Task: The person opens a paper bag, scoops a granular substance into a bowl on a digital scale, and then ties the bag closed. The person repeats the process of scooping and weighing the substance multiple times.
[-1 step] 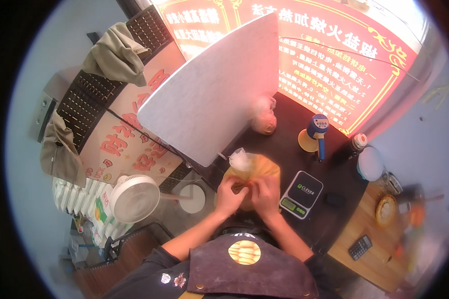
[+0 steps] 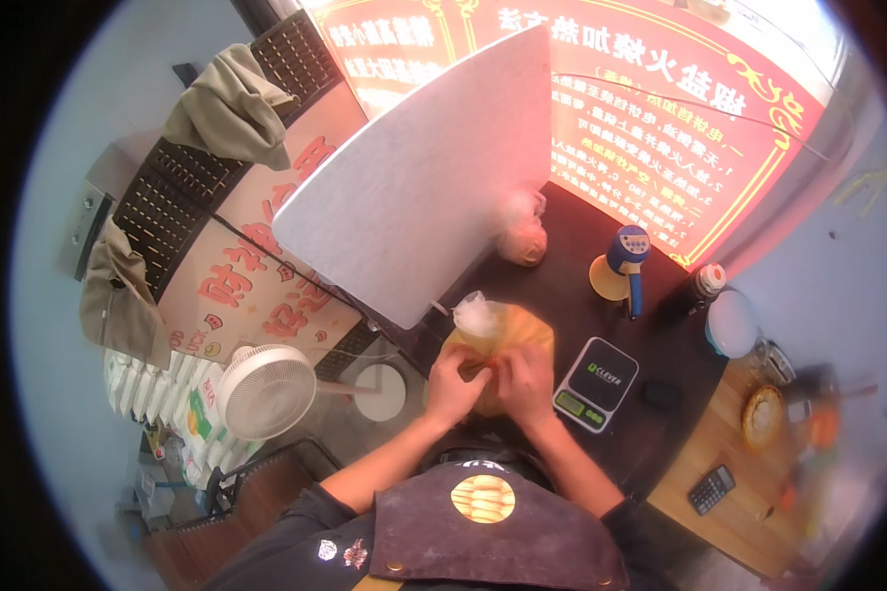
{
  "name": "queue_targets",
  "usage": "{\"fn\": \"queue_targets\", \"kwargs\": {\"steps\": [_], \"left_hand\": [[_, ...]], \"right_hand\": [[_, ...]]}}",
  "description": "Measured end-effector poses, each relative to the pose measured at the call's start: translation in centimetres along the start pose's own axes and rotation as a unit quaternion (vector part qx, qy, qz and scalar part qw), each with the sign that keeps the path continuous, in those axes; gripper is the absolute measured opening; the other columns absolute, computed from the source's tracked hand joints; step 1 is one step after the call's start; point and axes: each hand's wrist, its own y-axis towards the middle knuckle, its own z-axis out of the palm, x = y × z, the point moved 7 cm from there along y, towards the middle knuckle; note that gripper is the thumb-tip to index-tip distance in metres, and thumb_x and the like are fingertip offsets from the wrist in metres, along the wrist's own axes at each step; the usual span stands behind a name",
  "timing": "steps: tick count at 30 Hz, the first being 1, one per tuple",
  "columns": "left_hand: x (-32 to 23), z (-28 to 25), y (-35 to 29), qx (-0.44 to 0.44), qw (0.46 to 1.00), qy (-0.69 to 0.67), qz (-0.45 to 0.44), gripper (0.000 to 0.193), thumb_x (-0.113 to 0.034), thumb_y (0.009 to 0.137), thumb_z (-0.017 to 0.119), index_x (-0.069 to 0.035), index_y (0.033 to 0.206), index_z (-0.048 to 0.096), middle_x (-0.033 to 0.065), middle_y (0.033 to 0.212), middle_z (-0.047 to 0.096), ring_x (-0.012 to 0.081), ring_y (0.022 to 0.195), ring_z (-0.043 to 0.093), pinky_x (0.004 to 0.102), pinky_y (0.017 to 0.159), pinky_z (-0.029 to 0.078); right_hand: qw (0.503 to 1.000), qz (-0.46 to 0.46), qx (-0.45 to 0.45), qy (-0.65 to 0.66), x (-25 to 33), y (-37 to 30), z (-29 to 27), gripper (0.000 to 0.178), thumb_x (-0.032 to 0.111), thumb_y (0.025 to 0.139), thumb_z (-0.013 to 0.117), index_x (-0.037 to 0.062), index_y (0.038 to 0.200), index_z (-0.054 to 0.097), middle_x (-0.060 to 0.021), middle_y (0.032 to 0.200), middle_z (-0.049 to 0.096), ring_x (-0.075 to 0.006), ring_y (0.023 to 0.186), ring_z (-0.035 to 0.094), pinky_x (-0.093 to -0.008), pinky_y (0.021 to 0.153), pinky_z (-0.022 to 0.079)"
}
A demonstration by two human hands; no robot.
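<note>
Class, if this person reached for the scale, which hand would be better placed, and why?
Probably the right hand: it is nearer the scale, while the left hand lies farther across. Both are at the yellow bag.

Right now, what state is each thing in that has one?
Yellow-orange bag: gripped by left hand and right hand
Black-and-white flat scale: display apparently lit
Blue-and-cream megaphone: set down, unheld
Black rectangular calculator: lying face up
White round fan: blade motion unclear
</note>
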Motion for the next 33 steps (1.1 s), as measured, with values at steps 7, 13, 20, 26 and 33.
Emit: {"fn": "queue_targets", "kwargs": {"steps": [7, 13, 20, 26, 33], "left_hand": [[0.2, 0.5, 0.2, -0.009, 0.999, -0.011, 0.046, 0.020, -0.015, 0.087, 0.086, -0.001, 0.099, 0.077, 0.0117, 0.094, 0.073, 0.0277, 0.087, 0.074, 0.0390, 0.079, 0.058], [1.6, 1.0, -1.8, 0.025, 0.992, -0.115, -0.042, 0.018, -0.018, 0.099, 0.080, -0.001, 0.098, 0.075, 0.0012, 0.085, 0.069, 0.0118, 0.076, 0.063, 0.0282, 0.070, 0.052], [2.0, 2.8, -2.8, 0.098, 0.952, -0.246, -0.154, 0.024, -0.025, 0.106, 0.075, -0.002, 0.102, 0.072, -0.0044, 0.081, 0.065, 0.0043, 0.071, 0.056, 0.0235, 0.063, 0.046], [2.5, 2.9, -4.0, 0.164, 0.943, -0.231, -0.175, 0.022, -0.024, 0.107, 0.073, -0.003, 0.102, 0.071, -0.0042, 0.081, 0.065, 0.0043, 0.069, 0.056, 0.0233, 0.061, 0.045], [2.4, 2.6, -3.8, 0.154, 0.987, -0.004, -0.040, 0.018, -0.017, 0.100, 0.076, 0.001, 0.099, 0.072, 0.0037, 0.078, 0.071, 0.0104, 0.069, 0.064, 0.0320, 0.063, 0.052]], "right_hand": [[0.994, 0.035, 0.034, 0.096, -1.6, 0.5, -0.1, 0.018, 0.004, 0.082, 0.082, 0.0042, 0.093, 0.067, -0.0131, 0.109, 0.067, -0.0350, 0.096, 0.068, -0.0438, 0.081, 0.057], [0.992, 0.045, 0.002, 0.121, -0.1, -0.2, -1.3, 0.020, 0.004, 0.082, 0.084, 0.0040, 0.097, 0.070, -0.0113, 0.111, 0.067, -0.0341, 0.099, 0.068, -0.0434, 0.084, 0.057], [0.997, 0.010, -0.027, 0.072, 0.5, -0.4, -0.7, 0.021, 0.002, 0.081, 0.086, 0.0044, 0.097, 0.074, -0.0112, 0.107, 0.068, -0.0337, 0.099, 0.069, -0.0428, 0.084, 0.057], [0.988, 0.063, -0.003, 0.142, -0.7, -0.8, -0.8, 0.018, 0.002, 0.082, 0.084, 0.0039, 0.098, 0.076, -0.0126, 0.107, 0.068, -0.0308, 0.099, 0.069, -0.0397, 0.081, 0.058], [0.983, 0.099, 0.086, 0.130, -0.7, 1.0, -1.3, 0.014, 0.006, 0.083, 0.085, 0.0007, 0.090, 0.074, -0.0151, 0.104, 0.065, -0.0328, 0.097, 0.068, -0.0398, 0.083, 0.058]]}}
